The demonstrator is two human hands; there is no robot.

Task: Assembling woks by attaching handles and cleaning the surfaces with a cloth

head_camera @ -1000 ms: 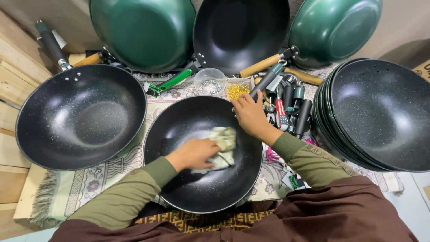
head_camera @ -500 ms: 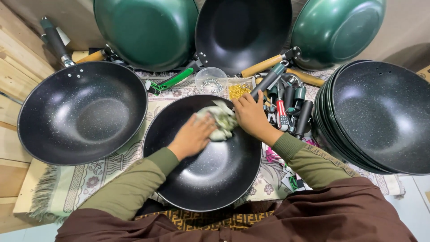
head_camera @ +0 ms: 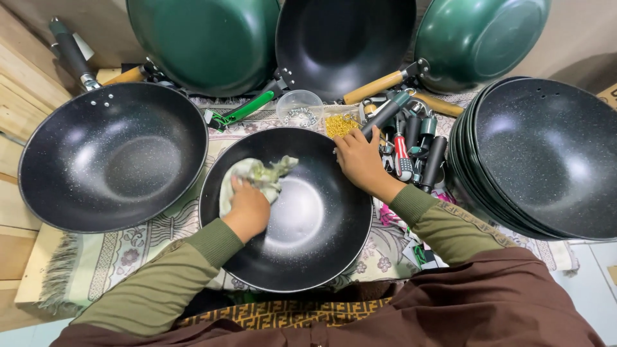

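A black speckled wok [head_camera: 308, 238] without a handle lies in front of me on a patterned cloth [head_camera: 96, 270]. My left hand [head_camera: 247, 209] presses a crumpled pale green rag [head_camera: 254, 177] against the wok's inner left wall. My right hand [head_camera: 360, 160] grips the wok's upper right rim and holds it steady. Both sleeves are olive green.
A handled black wok [head_camera: 112, 154] sits to the left. A stack of black woks [head_camera: 546, 160] stands on the right. Two green woks [head_camera: 205, 38] [head_camera: 482, 35] and a black one [head_camera: 347, 42] lean at the back. Loose handles and screwdrivers [head_camera: 411, 141] lie beside my right hand.
My left hand has swept the rag from the wok's middle up toward the top rim, then over to the left wall. My right hand has stayed on the rim.
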